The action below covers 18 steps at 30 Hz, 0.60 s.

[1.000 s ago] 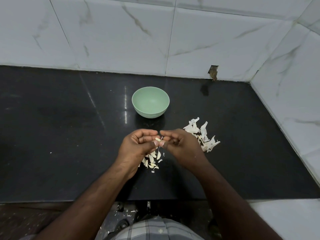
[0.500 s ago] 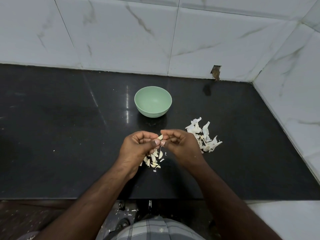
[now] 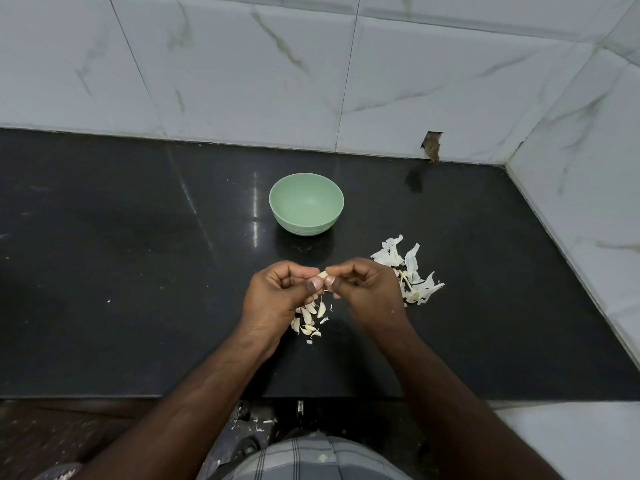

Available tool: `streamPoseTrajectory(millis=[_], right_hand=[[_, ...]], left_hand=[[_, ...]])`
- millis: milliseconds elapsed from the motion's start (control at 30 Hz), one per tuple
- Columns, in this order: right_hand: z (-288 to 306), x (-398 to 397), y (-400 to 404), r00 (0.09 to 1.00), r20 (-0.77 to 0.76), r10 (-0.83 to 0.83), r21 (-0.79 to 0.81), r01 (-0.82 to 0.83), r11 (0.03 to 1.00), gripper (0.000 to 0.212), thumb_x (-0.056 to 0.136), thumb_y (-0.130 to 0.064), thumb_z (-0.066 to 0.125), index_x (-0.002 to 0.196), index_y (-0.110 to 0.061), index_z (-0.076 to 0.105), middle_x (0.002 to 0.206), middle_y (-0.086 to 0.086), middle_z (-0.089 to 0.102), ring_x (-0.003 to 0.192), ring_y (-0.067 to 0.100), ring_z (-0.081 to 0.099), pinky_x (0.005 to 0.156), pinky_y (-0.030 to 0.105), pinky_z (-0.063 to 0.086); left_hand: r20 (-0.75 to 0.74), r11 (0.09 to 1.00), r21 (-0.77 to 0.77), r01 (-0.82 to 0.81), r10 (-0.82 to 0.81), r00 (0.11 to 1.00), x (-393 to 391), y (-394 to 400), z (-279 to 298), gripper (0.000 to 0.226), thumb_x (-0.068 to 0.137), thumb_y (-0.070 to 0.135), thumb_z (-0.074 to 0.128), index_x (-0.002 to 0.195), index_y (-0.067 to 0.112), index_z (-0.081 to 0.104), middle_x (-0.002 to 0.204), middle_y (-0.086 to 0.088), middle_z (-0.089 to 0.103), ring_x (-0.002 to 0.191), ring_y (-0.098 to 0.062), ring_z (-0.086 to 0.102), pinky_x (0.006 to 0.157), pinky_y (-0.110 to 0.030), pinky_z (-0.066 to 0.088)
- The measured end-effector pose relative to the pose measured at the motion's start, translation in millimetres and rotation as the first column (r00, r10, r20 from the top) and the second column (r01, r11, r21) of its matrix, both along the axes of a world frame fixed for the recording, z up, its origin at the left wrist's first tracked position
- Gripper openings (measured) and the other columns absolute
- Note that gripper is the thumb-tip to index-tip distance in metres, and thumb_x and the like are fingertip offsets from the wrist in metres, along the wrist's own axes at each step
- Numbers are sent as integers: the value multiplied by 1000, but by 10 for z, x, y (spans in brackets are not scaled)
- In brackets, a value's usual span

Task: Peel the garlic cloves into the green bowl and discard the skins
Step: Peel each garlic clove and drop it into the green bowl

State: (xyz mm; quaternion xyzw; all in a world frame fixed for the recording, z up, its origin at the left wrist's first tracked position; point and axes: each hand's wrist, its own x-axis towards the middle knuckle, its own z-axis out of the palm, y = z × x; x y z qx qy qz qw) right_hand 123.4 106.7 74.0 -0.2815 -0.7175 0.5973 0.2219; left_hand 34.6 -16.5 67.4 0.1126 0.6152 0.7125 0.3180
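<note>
On the left, the dark countertop (image 3: 104, 271) is lying bare of task things, so the work is gathering toward the middle. The left hand (image 3: 277, 296) is hovering above the counter with its fingers curled in, thumb and fingertips pinching one end of a single garlic clove (image 3: 322, 274) — likely steadying it so the other hand can work the skin. Directly beneath the hands, the unpeeled cloves (image 3: 310, 318) are sitting in a small heap near the front edge, presumably kept within easy reach for the next pick.

Behind the hands, the green bowl (image 3: 306, 204) is standing upright and looks empty, waiting well apart from the heap to receive peeled cloves. The right hand (image 3: 363, 289) is meeting the left at the clove, its fingers also curled and pinching the other end, seemingly picking at the skin. Whether the skin is already coming away is too small to tell.

Further right, the papery skins (image 3: 408, 271) are lying in a loose pile just beside the right hand — apparently set apart from the cloves so they can be discarded together.
</note>
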Motion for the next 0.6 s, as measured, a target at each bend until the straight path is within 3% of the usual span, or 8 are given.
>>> streamPoseTrajectory(millis=[133, 300, 433, 600], right_hand=[[36, 1, -6, 1000, -3, 13, -141, -13, 990, 17, 91, 1, 66, 86, -15, 69, 78, 9, 73, 68, 15, 69, 66, 29, 58], [74, 12, -31, 999, -41, -7, -322, -7, 947, 13, 86, 4, 71, 88, -8, 66, 78, 11, 70, 67, 18, 68, 68, 29, 60], [72, 12, -29, 997, -69, -34, -354, 8, 935, 14, 86, 9, 68, 87, -5, 69, 76, 9, 73, 65, 16, 68, 63, 23, 58], [47, 26, 1, 998, -55, -14, -294, -2, 956, 22, 89, 9, 64, 96, -11, 71, 83, 9, 74, 73, 17, 70, 66, 23, 58]], left_hand=[[-144, 998, -60, -16, 8, 990, 9, -4, 5, 13, 80, -3, 79, 86, 8, 74, 75, -9, 75, 68, -16, 69, 67, -28, 57], [-329, 988, -157, 7, -59, 942, -6, -10, -22, 22, 79, 4, 82, 76, 25, 77, 69, -3, 71, 65, -9, 63, 64, -25, 52], [-167, 995, -103, 5, -22, 986, -6, -17, -14, 13, 81, 1, 79, 84, 14, 77, 75, -11, 75, 64, -15, 68, 69, -31, 54], [-58, 999, -52, 0, -3, 998, -5, -19, -14, 10, 82, 0, 77, 88, 6, 75, 73, -17, 71, 56, -13, 61, 62, -29, 52]])
